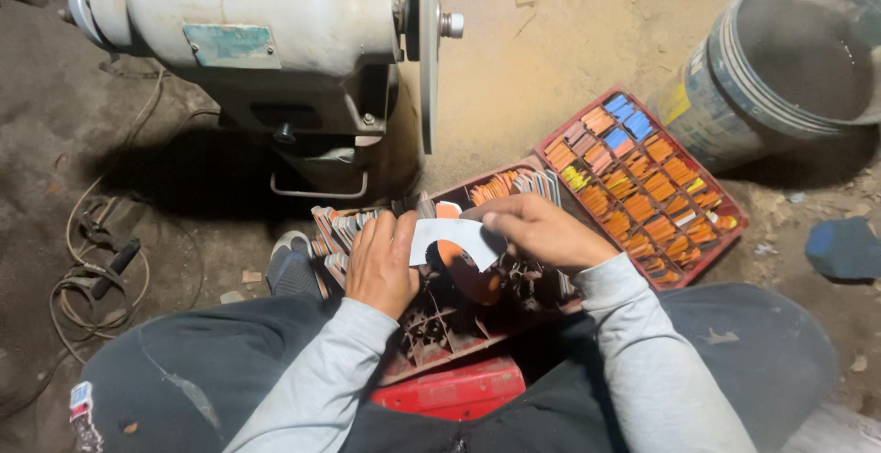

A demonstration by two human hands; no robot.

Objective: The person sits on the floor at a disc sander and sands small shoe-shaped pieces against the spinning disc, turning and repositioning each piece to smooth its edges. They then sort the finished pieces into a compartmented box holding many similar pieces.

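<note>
Both my hands hold one curved white sheet piece [451, 235], shaped like an arc, above a red crate. My left hand [381, 265] grips its left end and my right hand [541, 231] pinches its right end. Behind the white piece an orange piece [462, 265] shows, and I cannot tell whether a hand holds it. Under my hands lies the near red crate [440, 343], with stacked grey and orange pieces [341, 228] standing on edge in it.
A grey bench grinder [266, 40] with a thin disc [429, 49] stands ahead. A second red crate [642, 182] of orange, blue and yellow pieces lies right. A dusty bucket [780, 58] stands at the far right, cables [87, 279] at left, and a shoe [292, 265] near my knee.
</note>
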